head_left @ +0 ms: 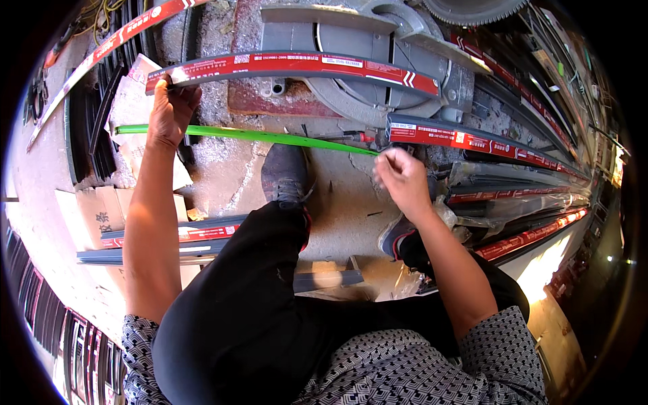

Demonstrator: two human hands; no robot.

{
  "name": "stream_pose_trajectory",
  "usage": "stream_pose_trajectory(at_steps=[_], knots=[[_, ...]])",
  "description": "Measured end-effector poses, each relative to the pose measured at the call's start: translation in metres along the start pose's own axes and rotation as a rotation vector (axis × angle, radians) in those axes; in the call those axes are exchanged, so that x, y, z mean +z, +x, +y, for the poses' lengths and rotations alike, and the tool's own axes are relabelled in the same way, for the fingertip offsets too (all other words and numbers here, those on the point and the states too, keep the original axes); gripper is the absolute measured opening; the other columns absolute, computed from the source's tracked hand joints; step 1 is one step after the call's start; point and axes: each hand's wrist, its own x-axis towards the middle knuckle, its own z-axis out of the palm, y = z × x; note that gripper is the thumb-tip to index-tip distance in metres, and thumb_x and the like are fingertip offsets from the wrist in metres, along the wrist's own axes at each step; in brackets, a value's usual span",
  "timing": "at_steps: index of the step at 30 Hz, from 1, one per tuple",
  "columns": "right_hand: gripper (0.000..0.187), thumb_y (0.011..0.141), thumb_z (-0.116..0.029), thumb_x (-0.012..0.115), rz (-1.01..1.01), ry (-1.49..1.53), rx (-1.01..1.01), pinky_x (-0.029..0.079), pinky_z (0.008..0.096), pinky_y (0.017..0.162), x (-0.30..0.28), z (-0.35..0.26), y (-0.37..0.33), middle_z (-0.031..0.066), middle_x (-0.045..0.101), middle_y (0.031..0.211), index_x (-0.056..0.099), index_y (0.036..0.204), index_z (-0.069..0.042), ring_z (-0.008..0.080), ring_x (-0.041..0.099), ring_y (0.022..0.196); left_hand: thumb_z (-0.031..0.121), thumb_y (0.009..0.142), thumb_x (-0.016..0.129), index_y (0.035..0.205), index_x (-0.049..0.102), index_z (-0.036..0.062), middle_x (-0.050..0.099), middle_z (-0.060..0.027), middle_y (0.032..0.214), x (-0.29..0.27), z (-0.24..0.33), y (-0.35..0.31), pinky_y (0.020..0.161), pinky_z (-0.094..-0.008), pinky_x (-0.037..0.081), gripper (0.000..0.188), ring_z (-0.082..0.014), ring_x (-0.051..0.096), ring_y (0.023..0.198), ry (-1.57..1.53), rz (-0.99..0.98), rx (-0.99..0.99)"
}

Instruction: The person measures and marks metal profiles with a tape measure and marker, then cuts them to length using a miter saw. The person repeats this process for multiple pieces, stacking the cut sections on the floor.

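Note:
My left hand (173, 115) is closed around the left end of a dark grey profile (290, 65) with red printed film on its face. That profile extends rightward in front of a grey saw table (351, 40). My right hand (403, 177) is closed in a pinch at the right end of a long, thin, bright green strip (270, 137). The strip passes behind my left wrist, and its far end shows over pale cardboard (135, 101). Just beyond my right hand is the end of another red-filmed profile (472, 140).
A toothed round saw blade (476, 8) hangs at the top. Bundled profiles (520, 196), partly in clear plastic, lie to the right. Dark strips (101, 128) lie at the left, beside a long red-and-white strip (101, 50). More profiles (169, 241) rest near my left forearm.

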Motion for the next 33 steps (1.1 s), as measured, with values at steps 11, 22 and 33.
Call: stream_pose_trajectory(at_steps=[11, 22, 33], knots=[[0.052, 0.091, -0.028, 0.071, 0.522, -0.702, -0.149, 0.047, 0.0497, 0.101, -0.032, 0.071, 0.011, 0.0255, 0.061, 0.121, 0.056, 0.134, -0.001, 0.0438, 0.058, 0.117, 0.041, 0.11, 0.049, 0.127, 0.061, 0.0162, 0.07, -0.0031, 0.114, 0.004, 0.004, 0.007, 0.1, -0.0474, 0.055, 0.032, -0.0213, 0.068, 0.105, 0.029, -0.041, -0.025], [0.073, 0.087, -0.043, 0.074, 0.139, -0.808, 0.078, 0.044, 0.0495, 0.112, -0.058, 0.069, 0.049, 0.0316, 0.053, 0.145, 0.051, 0.146, -0.007, 0.0478, 0.05, 0.135, 0.044, 0.105, 0.061, 0.114, 0.066, 0.0186, 0.064, -0.0029, 0.09, 0.013, -0.002, 0.007, 0.09, -0.05, 0.059, 0.027, -0.0263, 0.07, 0.093, -0.089, 0.031, -0.065], [0.075, 0.084, -0.034, 0.082, -0.09, -0.825, 0.027, 0.04, 0.0513, 0.114, -0.063, 0.073, 0.035, 0.0277, 0.047, 0.145, 0.047, 0.144, -0.006, 0.047, 0.046, 0.136, 0.043, 0.108, 0.055, 0.118, 0.062, 0.0175, 0.071, -0.0057, 0.106, 0.016, -0.002, 0.001, 0.092, -0.0466, 0.059, 0.029, -0.0262, 0.07, 0.095, -0.055, 0.058, -0.035]])
